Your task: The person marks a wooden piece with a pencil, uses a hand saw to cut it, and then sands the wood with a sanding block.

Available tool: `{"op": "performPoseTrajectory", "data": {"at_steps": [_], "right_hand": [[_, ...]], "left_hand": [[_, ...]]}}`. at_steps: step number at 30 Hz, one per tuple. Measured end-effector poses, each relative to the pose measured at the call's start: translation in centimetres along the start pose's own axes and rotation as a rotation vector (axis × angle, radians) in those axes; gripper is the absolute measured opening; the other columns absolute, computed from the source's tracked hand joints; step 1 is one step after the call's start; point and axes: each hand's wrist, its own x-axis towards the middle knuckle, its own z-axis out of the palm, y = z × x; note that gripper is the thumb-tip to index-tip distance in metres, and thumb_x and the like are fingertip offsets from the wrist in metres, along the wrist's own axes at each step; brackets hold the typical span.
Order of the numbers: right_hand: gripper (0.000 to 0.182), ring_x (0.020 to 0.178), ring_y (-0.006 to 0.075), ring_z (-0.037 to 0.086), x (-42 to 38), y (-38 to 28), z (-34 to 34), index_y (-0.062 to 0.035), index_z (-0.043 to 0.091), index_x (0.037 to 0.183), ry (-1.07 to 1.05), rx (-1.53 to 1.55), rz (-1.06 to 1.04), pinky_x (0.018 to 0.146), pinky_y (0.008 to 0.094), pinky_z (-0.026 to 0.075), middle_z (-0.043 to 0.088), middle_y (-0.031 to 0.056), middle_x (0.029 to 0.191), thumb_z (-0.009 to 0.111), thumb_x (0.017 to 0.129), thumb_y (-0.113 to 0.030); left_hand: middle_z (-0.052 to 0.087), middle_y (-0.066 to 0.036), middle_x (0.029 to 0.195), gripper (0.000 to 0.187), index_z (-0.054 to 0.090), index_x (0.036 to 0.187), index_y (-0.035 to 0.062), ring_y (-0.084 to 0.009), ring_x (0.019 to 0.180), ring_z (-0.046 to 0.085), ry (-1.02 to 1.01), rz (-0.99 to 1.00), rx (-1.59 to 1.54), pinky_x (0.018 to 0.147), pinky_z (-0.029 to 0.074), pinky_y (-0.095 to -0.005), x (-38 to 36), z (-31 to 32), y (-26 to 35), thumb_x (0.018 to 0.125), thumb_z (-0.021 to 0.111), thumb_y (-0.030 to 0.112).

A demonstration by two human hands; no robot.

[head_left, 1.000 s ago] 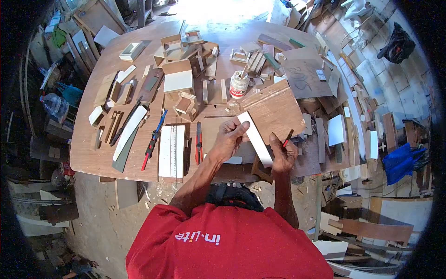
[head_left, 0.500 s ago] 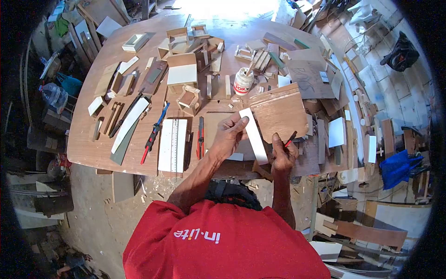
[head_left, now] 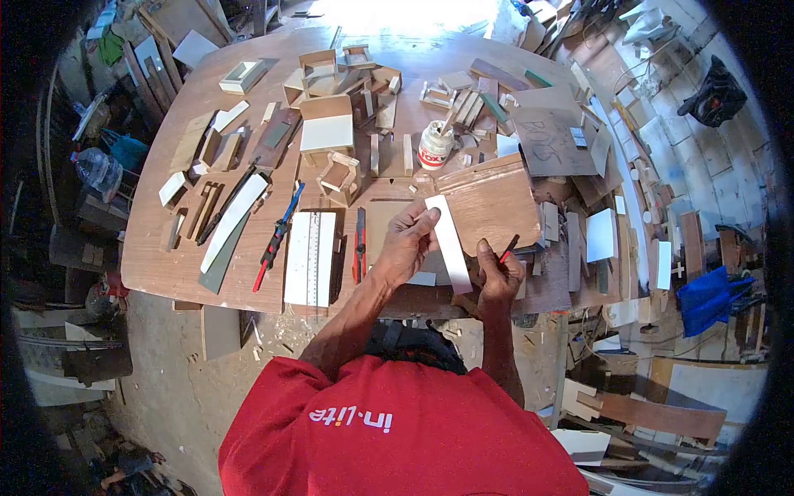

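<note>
My left hand [head_left: 408, 248] is closed on the upper part of a flat white strip [head_left: 451, 252], thumb on its face. The strip slants down toward my right hand [head_left: 499, 279]. That hand is closed round a slim red and black pen-like tool [head_left: 509, 249], its dark end pointing up and right. Just beyond both hands lies a brown wooden board [head_left: 492, 197] with a streaked upper edge. An open glue jar [head_left: 434, 147] with a stick in it stands behind the board. Left of my left hand is a red and black cutter knife [head_left: 360, 245].
A steel ruler [head_left: 314, 252] rests on a white panel. Farther left are a blue and red clamp-like tool [head_left: 278, 240] and a curved white piece [head_left: 235, 223]. Small wooden chairs [head_left: 337, 178] and a box [head_left: 242, 76] stand farther back. Offcuts crowd the right side.
My right hand has shifted slightly, and the pen-like tool in it now points a little higher. The brown board has moved slightly left. My left hand still holds the white strip.
</note>
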Motion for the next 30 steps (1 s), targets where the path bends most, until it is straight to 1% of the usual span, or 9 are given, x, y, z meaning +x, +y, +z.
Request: {"op": "performPoseTrajectory", "data": {"at_steps": [3, 8, 10, 13, 15, 18, 25, 28, 30], "right_hand": [[0.019, 0.062, 0.0075, 0.049, -0.1, 0.3, 0.1, 0.0023, 0.067, 0.079, -0.023, -0.035, 0.012, 0.057, 0.0277, 0.039, 0.059, -0.0018, 0.066, 0.072, 0.085, -0.015], [0.020, 0.065, 0.0089, 0.053, -0.1, 1.0, 0.9, 0.0033, 0.068, 0.080, 0.061, 0.081, 0.038, 0.062, 0.0283, 0.042, 0.064, 0.0013, 0.070, 0.074, 0.084, -0.016], [0.021, 0.066, 0.0096, 0.054, 0.0, 0.8, 0.9, 0.0037, 0.068, 0.081, 0.049, 0.029, 0.037, 0.062, 0.0290, 0.043, 0.065, 0.0025, 0.072, 0.074, 0.084, -0.016], [0.022, 0.067, 0.0107, 0.055, -0.1, -0.1, 1.0, 0.0041, 0.068, 0.081, 0.030, -0.018, 0.034, 0.063, 0.0303, 0.044, 0.066, 0.0045, 0.073, 0.073, 0.084, -0.017], [0.023, 0.067, 0.0110, 0.056, -0.1, -0.3, 1.1, 0.0043, 0.068, 0.082, 0.023, -0.012, 0.029, 0.063, 0.0309, 0.044, 0.067, 0.0052, 0.073, 0.073, 0.084, -0.017], [0.023, 0.066, 0.0117, 0.056, 0.1, -0.1, 1.0, 0.0042, 0.068, 0.081, 0.011, -0.022, 0.037, 0.062, 0.0310, 0.045, 0.067, 0.0063, 0.072, 0.073, 0.085, -0.018], [0.023, 0.069, 0.0121, 0.059, 0.3, 0.8, 1.2, 0.0047, 0.070, 0.088, 0.018, -0.051, -0.003, 0.065, 0.0305, 0.046, 0.069, 0.0083, 0.075, 0.072, 0.085, -0.018], [0.023, 0.071, 0.0126, 0.062, 0.2, 0.9, 1.4, 0.0041, 0.071, 0.089, 0.017, -0.042, -0.017, 0.067, 0.0306, 0.047, 0.071, 0.0090, 0.078, 0.072, 0.085, -0.018], [0.023, 0.072, 0.0128, 0.063, 0.1, 0.7, 1.5, 0.0038, 0.071, 0.090, 0.025, -0.006, -0.002, 0.068, 0.0307, 0.048, 0.071, 0.0094, 0.079, 0.073, 0.084, -0.019]], "left_hand": [[0.061, 0.003, 0.086, 0.026, 0.057, 0.115, 0.0052, -0.0029, 0.065, 0.053, -0.026, 0.001, 0.005, 0.056, 0.045, -0.0183, 0.2, -0.7, -0.2, 0.096, 0.059, 0.022], [0.061, 0.003, 0.084, 0.025, 0.058, 0.113, 0.0056, -0.0033, 0.065, 0.053, -0.008, 0.028, -0.011, 0.057, 0.044, -0.0184, -0.1, 0.4, 0.4, 0.096, 0.060, 0.024], [0.061, 0.003, 0.084, 0.025, 0.058, 0.113, 0.0056, -0.0036, 0.065, 0.053, 0.012, 0.036, -0.021, 0.056, 0.043, -0.0184, -0.2, 0.5, 0.4, 0.096, 0.059, 0.024], [0.063, 0.002, 0.089, 0.025, 0.058, 0.113, 0.0052, -0.0053, 0.071, 0.058, 0.013, 0.012, -0.017, 0.062, 0.048, -0.0206, 0.0, 0.0, 0.1, 0.096, 0.059, 0.023], [0.065, -0.001, 0.095, 0.024, 0.058, 0.112, 0.0047, -0.0080, 0.079, 0.063, 0.030, 0.007, -0.036, 0.070, 0.054, -0.0245, 0.2, -0.1, 0.0, 0.096, 0.058, 0.022], [0.067, -0.004, 0.099, 0.022, 0.059, 0.112, 0.0035, -0.0101, 0.084, 0.066, 0.018, 0.000, -0.032, 0.075, 0.058, -0.0283, 0.2, -0.3, 0.2, 0.097, 0.055, 0.019], [0.067, -0.005, 0.100, 0.020, 0.059, 0.112, 0.0037, -0.0109, 0.085, 0.066, 0.001, 0.001, -0.028, 0.075, 0.058, -0.0284, 0.4, -0.2, 0.1, 0.097, 0.055, 0.017], [0.066, -0.002, 0.095, 0.019, 0.060, 0.110, 0.0045, -0.0080, 0.079, 0.064, 0.063, -0.012, -0.014, 0.073, 0.057, -0.0266, 0.4, -0.1, 0.3, 0.097, 0.055, 0.018], [0.064, 0.001, 0.087, 0.018, 0.061, 0.109, 0.0052, -0.0043, 0.069, 0.058, 0.016, 0.009, -0.016, 0.064, 0.053, -0.0222, 0.5, -0.8, -0.1, 0.097, 0.055, 0.018]]}}
